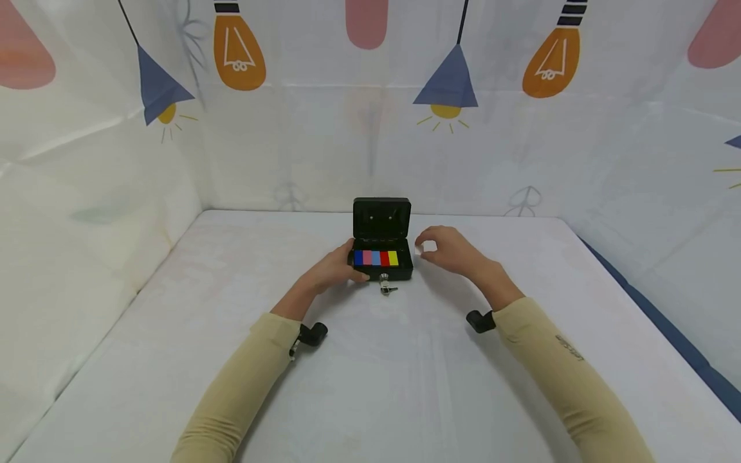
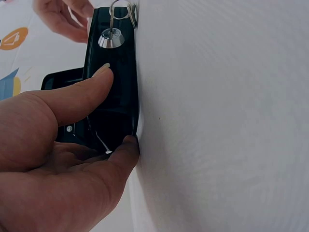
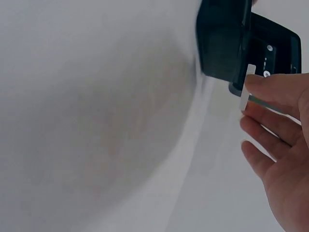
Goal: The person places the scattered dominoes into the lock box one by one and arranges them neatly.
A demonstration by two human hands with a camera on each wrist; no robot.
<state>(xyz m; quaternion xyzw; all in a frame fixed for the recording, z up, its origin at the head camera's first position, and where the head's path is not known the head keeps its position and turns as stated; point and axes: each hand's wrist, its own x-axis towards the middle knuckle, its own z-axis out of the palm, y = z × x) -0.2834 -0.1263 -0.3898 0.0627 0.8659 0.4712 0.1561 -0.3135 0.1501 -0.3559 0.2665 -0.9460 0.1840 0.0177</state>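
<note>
A small black cash box (image 1: 399, 274) sits on the table with its lid (image 1: 382, 212) raised. Inside lies a row of several coloured blocks (image 1: 376, 258): blue, pink, light blue, red and yellow. A key (image 1: 392, 289) on a ring hangs from the silver lock (image 2: 111, 39) in the front wall. My left hand (image 1: 334, 266) grips the box's left front corner, thumb on the front wall and fingers round the side. Just off the box's right side, my right hand (image 1: 454, 251) pinches a thin white piece (image 3: 247, 87) between thumb and forefinger; its other fingers are spread.
The white-covered table (image 1: 370, 386) stretches out in front of the box and to both sides. Behind it hangs a white curtain (image 1: 324, 148) printed with lamps and bulbs. A small black camera sits at each wrist.
</note>
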